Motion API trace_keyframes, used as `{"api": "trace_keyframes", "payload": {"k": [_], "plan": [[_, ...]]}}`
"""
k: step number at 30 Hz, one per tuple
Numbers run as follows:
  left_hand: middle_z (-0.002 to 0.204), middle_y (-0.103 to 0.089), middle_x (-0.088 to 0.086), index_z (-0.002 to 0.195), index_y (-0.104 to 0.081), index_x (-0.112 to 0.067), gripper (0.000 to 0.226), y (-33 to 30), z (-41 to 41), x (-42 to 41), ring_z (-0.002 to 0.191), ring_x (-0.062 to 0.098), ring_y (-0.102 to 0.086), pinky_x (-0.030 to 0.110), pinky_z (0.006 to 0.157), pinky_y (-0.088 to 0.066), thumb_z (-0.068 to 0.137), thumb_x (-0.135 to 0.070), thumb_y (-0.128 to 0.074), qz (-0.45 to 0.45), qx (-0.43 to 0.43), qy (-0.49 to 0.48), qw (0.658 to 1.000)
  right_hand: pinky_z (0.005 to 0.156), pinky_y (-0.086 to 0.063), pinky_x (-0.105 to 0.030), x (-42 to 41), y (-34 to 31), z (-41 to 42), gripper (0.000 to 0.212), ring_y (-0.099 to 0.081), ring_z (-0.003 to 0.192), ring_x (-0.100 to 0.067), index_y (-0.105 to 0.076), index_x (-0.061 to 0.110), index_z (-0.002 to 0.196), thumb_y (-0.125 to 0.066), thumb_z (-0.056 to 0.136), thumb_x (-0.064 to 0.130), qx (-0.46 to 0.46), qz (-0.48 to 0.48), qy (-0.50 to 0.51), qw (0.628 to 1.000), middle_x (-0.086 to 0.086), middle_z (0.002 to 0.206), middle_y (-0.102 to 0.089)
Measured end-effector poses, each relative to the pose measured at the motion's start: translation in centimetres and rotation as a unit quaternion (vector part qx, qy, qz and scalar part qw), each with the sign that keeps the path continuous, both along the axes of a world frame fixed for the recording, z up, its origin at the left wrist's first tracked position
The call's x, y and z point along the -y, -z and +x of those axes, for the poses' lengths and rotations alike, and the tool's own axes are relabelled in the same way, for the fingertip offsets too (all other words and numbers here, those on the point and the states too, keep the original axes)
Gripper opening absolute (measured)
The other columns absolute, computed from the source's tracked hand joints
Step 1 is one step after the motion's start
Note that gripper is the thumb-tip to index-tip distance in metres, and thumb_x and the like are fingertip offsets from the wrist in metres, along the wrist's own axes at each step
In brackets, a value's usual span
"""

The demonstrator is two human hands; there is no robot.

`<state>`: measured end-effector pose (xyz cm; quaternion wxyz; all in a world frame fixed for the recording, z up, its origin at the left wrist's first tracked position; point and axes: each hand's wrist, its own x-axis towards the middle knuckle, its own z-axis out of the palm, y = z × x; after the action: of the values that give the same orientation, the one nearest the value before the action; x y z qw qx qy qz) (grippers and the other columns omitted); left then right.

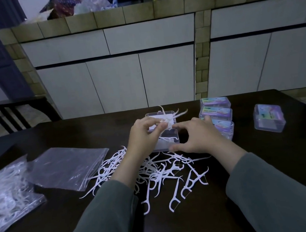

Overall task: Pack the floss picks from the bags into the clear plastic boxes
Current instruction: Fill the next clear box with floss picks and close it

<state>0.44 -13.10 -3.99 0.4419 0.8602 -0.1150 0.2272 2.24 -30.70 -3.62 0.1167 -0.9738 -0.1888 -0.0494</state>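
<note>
Picks left: big loose pile (155,174) in front of our open box (166,133), plus a full bag (6,193).
Done: four boxes (216,114) closed beside it.
Hands: left hand (143,134) pinching a few picks (167,117) over the box, right hand (198,135) relaxed, empty.

**A:** So what kind of place is this? Looks like somebody's home to me, kitchen or dining corner.

**B:** Yeah, a home for sure. There's a built-in counter (155,8) faced with small beige tiles, and plain white cabinet doors (144,78) under it, typical house kitchen stuff.

**A:** And the dark wooden desk (267,160) looks like a dining table, with a slatted dark chair (14,114) at the left.

**B:** Plus patterned cloth and crumpled plastic bags (87,1) piled on top of the counter. Ordinary household clutter, pretty dim lighting too.
</note>
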Motion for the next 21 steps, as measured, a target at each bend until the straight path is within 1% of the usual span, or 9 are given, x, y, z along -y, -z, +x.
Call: {"api": "trace_keyframes", "payload": {"k": [2,4,7,9,11,14,16,18,21], "plan": [[0.093,-0.059,-0.023,0.103,-0.073,-0.025,0.019,-0.1,-0.2,-0.4,0.096,0.006,-0.047,0.027,0.081,-0.041,0.090,-0.035,-0.063,0.084,-0.013,-0.008,0.996,0.106,-0.025,-0.045,0.0,0.0,0.0,0.081,-0.043,0.122,-0.017,-0.042,0.039,0.140,-0.056,0.071,0.080,-0.002,-0.001,-0.002,1.000,0.006,0.130,-0.057],[0.096,-0.061,-0.017,0.104,-0.072,-0.024,0.023,-0.2,-0.2,-0.8,0.096,0.008,-0.045,0.027,0.080,-0.040,0.090,-0.038,-0.061,0.170,-0.037,-0.014,0.985,0.105,-0.026,-0.043,0.1,-0.2,0.0,0.079,-0.045,0.119,-0.017,-0.046,0.040,0.137,-0.057,0.069,0.080,0.001,0.003,0.001,1.000,0.006,0.127,-0.058],[0.088,-0.059,-0.014,0.107,-0.072,-0.024,0.028,-0.2,-0.1,-1.6,0.098,0.011,-0.043,0.030,0.081,-0.041,0.089,-0.043,-0.061,0.244,-0.091,-0.017,0.965,0.102,-0.026,-0.041,0.3,-0.2,-0.1,0.082,-0.045,0.117,-0.016,-0.047,0.040,0.136,-0.060,0.066,0.080,-0.005,0.023,0.007,1.000,0.007,0.125,-0.058],[0.088,-0.057,-0.018,0.113,-0.069,-0.028,0.032,-0.3,-0.3,-2.0,0.101,0.011,-0.043,0.031,0.083,-0.041,0.087,-0.045,-0.062,0.240,-0.096,-0.017,0.966,0.103,-0.025,-0.041,0.3,-0.1,-0.1,0.082,-0.045,0.117,-0.014,-0.046,0.040,0.136,-0.061,0.066,0.081,-0.006,0.031,-0.001,1.000,0.012,0.124,-0.060],[0.094,-0.059,-0.019,0.117,-0.066,-0.032,0.033,-0.6,-0.6,-2.3,0.102,0.008,-0.041,0.030,0.084,-0.039,0.087,-0.045,-0.063,0.204,-0.089,-0.021,0.975,0.104,-0.024,-0.042,0.3,0.0,-0.1,0.082,-0.046,0.117,-0.013,-0.045,0.041,0.136,-0.060,0.066,0.080,-0.003,0.031,-0.003,1.000,0.014,0.122,-0.061],[0.098,-0.059,-0.022,0.105,-0.068,-0.038,0.019,-1.0,-1.0,-2.4,0.100,0.004,-0.041,0.028,0.080,-0.037,0.088,-0.044,-0.061,0.190,-0.080,0.001,0.979,0.103,-0.024,-0.042,0.3,0.0,-0.1,0.083,-0.046,0.117,-0.013,-0.045,0.041,0.136,-0.060,0.066,0.081,-0.001,0.029,-0.002,1.000,0.015,0.121,-0.062],[0.097,-0.058,-0.023,0.099,-0.069,-0.040,0.014,-1.1,-1.4,-2.1,0.097,0.002,-0.040,0.026,0.079,-0.035,0.088,-0.043,-0.062,0.206,-0.097,0.043,0.973,0.103,-0.025,-0.042,0.3,0.1,-0.1,0.083,-0.046,0.116,-0.013,-0.045,0.040,0.136,-0.059,0.066,0.082,0.000,0.031,-0.005,1.000,0.015,0.121,-0.062],[0.107,-0.059,-0.019,0.105,-0.070,-0.038,0.019,-1.1,-1.5,-1.6,0.100,0.004,-0.038,0.028,0.083,-0.035,0.090,-0.043,-0.059,0.235,-0.121,0.068,0.962,0.103,-0.025,-0.042,0.3,0.1,-0.2,0.082,-0.047,0.115,-0.012,-0.046,0.040,0.136,-0.059,0.067,0.081,0.003,0.034,-0.007,0.999,0.017,0.119,-0.062],[0.120,-0.056,-0.012,0.112,-0.069,-0.035,0.028,-1.1,-1.3,-1.0,0.107,0.008,-0.036,0.034,0.089,-0.039,0.092,-0.047,-0.053,0.297,-0.142,0.054,0.943,0.104,-0.025,-0.044,0.4,0.0,-0.3,0.081,-0.047,0.116,-0.012,-0.046,0.039,0.136,-0.058,0.068,0.081,0.006,0.034,-0.006,0.999,0.017,0.119,-0.062]]}}
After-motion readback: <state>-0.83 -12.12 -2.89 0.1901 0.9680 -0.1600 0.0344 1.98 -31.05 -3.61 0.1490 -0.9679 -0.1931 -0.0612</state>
